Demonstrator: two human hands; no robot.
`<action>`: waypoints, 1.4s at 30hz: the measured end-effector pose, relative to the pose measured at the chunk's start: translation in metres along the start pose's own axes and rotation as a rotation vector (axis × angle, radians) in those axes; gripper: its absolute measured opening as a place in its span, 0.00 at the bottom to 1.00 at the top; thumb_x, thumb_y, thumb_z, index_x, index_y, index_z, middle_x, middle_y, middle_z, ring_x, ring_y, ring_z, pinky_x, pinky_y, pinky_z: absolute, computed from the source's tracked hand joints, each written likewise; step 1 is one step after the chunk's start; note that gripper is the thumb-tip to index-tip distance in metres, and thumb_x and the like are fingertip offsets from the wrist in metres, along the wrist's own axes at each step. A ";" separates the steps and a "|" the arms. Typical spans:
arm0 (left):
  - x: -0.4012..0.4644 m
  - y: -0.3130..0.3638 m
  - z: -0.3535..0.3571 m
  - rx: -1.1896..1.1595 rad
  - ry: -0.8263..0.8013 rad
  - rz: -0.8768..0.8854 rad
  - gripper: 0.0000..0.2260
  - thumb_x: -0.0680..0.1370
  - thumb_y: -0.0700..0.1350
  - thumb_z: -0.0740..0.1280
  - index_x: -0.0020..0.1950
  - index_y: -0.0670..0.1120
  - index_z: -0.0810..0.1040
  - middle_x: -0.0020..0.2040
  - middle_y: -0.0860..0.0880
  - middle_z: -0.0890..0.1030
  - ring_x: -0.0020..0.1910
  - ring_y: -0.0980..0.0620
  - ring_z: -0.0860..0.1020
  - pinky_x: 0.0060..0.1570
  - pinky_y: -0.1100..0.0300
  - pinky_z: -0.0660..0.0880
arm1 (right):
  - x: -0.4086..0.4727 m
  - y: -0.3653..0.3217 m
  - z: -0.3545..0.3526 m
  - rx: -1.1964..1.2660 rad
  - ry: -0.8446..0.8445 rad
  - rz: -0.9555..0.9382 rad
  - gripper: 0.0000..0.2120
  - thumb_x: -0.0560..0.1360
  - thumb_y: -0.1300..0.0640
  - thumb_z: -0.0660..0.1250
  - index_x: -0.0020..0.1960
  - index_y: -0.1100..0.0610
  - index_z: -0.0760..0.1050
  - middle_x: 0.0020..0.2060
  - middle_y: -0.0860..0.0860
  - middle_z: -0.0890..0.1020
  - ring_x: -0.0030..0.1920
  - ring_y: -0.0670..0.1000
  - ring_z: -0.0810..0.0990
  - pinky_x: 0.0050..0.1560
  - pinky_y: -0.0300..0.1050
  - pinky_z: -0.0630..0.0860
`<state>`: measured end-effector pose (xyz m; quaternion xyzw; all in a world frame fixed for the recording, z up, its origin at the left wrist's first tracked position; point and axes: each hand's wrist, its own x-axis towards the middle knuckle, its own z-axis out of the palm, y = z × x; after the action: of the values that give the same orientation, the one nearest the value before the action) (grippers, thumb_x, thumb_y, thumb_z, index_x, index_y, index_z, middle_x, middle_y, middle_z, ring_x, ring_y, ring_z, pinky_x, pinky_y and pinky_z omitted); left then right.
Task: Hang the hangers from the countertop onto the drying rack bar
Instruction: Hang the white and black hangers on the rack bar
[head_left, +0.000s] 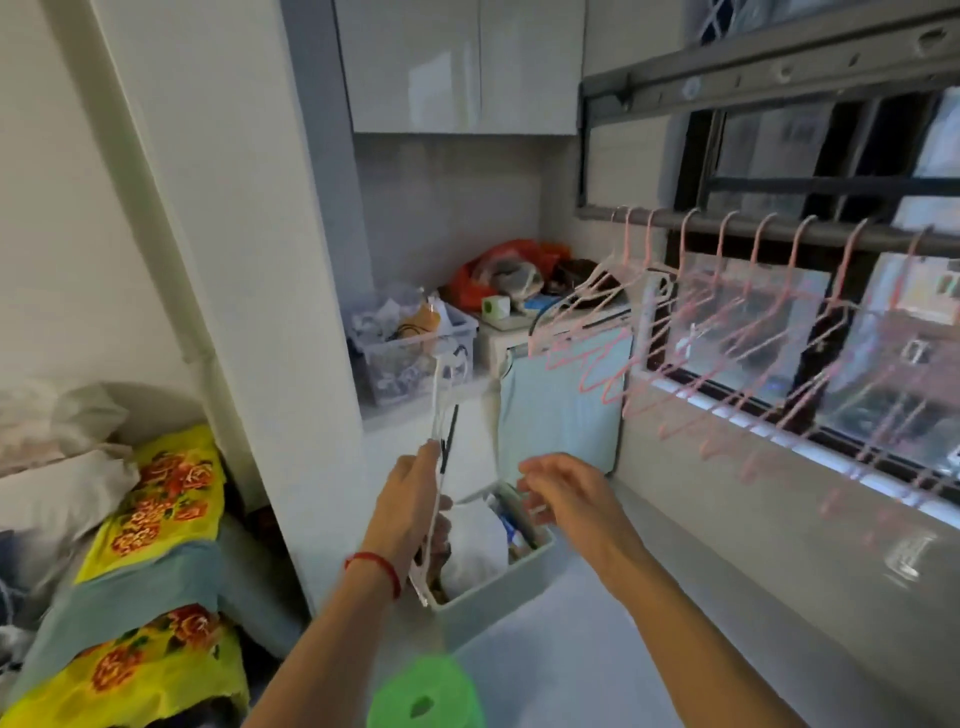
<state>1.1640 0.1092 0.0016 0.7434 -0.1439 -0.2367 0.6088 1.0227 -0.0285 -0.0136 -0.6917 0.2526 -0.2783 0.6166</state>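
Observation:
My left hand (410, 501) grips a bunch of thin white hangers (441, 415), held edge-on and upright, their hooks near the clear bin. My right hand (563, 493) hovers just to the right of them with fingers loosely curled and nothing in them. Several pink hangers (727, 332) hang in a row on the dark drying rack bar (769, 228) at the upper right, in front of the window. The pale countertop (571, 623) lies below my arms.
A white box (498, 587) full of bags and small items sits on the countertop under my hands. A clear bin (415, 353), an orange bag (498, 270) and clutter fill the back corner. A green roll (426, 696) is near the bottom edge. Bedding lies at the left.

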 end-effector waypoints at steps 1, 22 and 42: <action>0.020 0.012 -0.004 0.033 -0.023 0.020 0.20 0.83 0.62 0.56 0.60 0.46 0.72 0.50 0.38 0.82 0.37 0.42 0.78 0.35 0.53 0.76 | 0.016 -0.007 0.007 0.002 0.017 -0.014 0.05 0.78 0.54 0.70 0.51 0.52 0.84 0.43 0.51 0.88 0.44 0.50 0.86 0.49 0.50 0.82; 0.293 0.187 0.094 0.359 -0.499 0.143 0.23 0.80 0.66 0.61 0.61 0.48 0.76 0.49 0.38 0.86 0.38 0.43 0.82 0.37 0.56 0.76 | 0.222 -0.084 -0.010 -0.007 0.410 -0.194 0.05 0.80 0.55 0.69 0.49 0.51 0.84 0.43 0.53 0.87 0.46 0.60 0.86 0.48 0.71 0.80; 0.350 0.188 0.170 0.257 -0.945 0.090 0.24 0.81 0.64 0.59 0.62 0.44 0.73 0.43 0.36 0.81 0.34 0.41 0.80 0.35 0.53 0.80 | 0.200 -0.056 0.029 -0.242 0.768 -0.089 0.09 0.80 0.61 0.67 0.49 0.49 0.84 0.46 0.46 0.86 0.47 0.52 0.85 0.53 0.56 0.84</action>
<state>1.3847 -0.2496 0.0975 0.6169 -0.4642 -0.5020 0.3899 1.1864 -0.1398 0.0541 -0.6151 0.4655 -0.5111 0.3790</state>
